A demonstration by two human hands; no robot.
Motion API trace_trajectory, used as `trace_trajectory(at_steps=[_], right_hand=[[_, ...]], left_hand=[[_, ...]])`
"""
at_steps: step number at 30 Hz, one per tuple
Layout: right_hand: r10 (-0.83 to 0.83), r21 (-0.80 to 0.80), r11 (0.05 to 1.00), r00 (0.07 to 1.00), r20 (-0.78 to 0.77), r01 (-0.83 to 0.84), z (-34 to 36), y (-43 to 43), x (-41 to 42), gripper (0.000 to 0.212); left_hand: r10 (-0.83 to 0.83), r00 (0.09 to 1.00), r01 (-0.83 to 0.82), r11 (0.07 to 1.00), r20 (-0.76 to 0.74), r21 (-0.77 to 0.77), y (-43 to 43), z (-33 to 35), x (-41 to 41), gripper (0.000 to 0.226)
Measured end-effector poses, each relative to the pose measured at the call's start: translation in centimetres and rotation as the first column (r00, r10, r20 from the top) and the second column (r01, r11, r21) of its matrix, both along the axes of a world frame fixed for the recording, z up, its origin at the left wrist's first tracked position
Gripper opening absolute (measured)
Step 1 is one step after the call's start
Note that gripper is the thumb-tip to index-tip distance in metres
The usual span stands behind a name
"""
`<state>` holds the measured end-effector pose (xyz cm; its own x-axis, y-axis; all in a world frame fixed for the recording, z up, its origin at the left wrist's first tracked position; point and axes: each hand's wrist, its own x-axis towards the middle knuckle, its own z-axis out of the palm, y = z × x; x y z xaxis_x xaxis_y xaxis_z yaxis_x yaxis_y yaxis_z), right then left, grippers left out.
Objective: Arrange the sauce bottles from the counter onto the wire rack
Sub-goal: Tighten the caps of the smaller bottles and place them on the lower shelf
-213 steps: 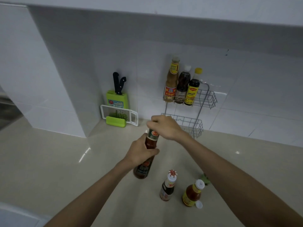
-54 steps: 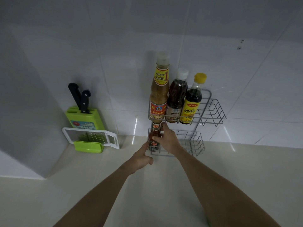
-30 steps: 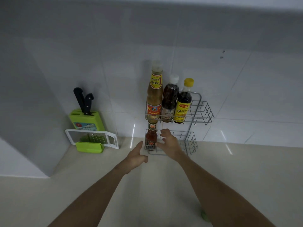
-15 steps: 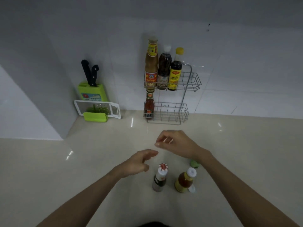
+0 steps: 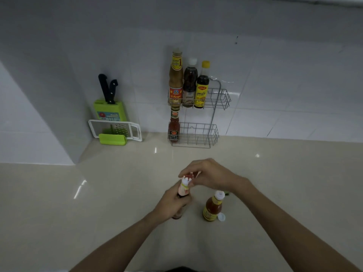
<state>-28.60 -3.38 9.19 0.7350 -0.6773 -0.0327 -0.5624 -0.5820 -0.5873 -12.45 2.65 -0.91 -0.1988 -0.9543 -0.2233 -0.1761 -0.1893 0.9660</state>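
Observation:
A two-tier wire rack stands against the tiled wall. Three sauce bottles fill the left of its upper shelf. A red chili sauce bottle stands at the left end of the lower shelf. On the counter, my left hand is wrapped around the body of a small white-capped bottle. My right hand pinches that bottle's cap from above. An orange sauce bottle with a white cap stands just to the right, apart from both hands.
A green knife block with two black knives and a white grater sit in the corner left of the rack. A loose white cap lies beside the orange bottle. The beige counter stretches left and right.
Both hands came back from the rack, leaving the red chili bottle on the lower shelf. They have since closed on the small white-capped bottle on the counter.

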Motion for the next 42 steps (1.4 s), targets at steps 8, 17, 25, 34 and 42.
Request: trace_trajectory(at_steps=[8,17,25,34,42], right_hand=[[0.185,0.152,0.972,0.982,-0.036,-0.178,10.1,-3.3,1.9,0.039],[0.203,-0.428,0.849,0.939,-0.279,-0.311,9.1,-1.8,2.8,0.049],[0.175,-0.800,0.584,0.984,-0.043,-0.139,7.3,-1.3,3.1,0.036],[-0.206,-0.667,0.744,0.963,-0.175,0.038,5.8,-0.6,3.7,0.078],[0.123,-0.632,0.729,0.959,-0.255,-0.262,9.0,-2.2,2.8,0.028]], left_hand=[[-0.239,0.960,0.231,0.971,-0.145,-0.069,-1.8,8.0,1.2,0.006],[-0.348,0.921,0.342,0.938,-0.177,-0.064,-1.5,10.3,2.1,0.008],[-0.284,0.954,0.276,0.957,-0.093,-0.094,-1.6,11.8,1.9,0.003],[0.041,0.983,-0.019,0.992,0.181,-0.121,-2.7,10.0,2.2,0.008],[-0.202,0.978,0.207,0.973,0.054,-0.105,-3.6,11.8,2.8,0.010]])
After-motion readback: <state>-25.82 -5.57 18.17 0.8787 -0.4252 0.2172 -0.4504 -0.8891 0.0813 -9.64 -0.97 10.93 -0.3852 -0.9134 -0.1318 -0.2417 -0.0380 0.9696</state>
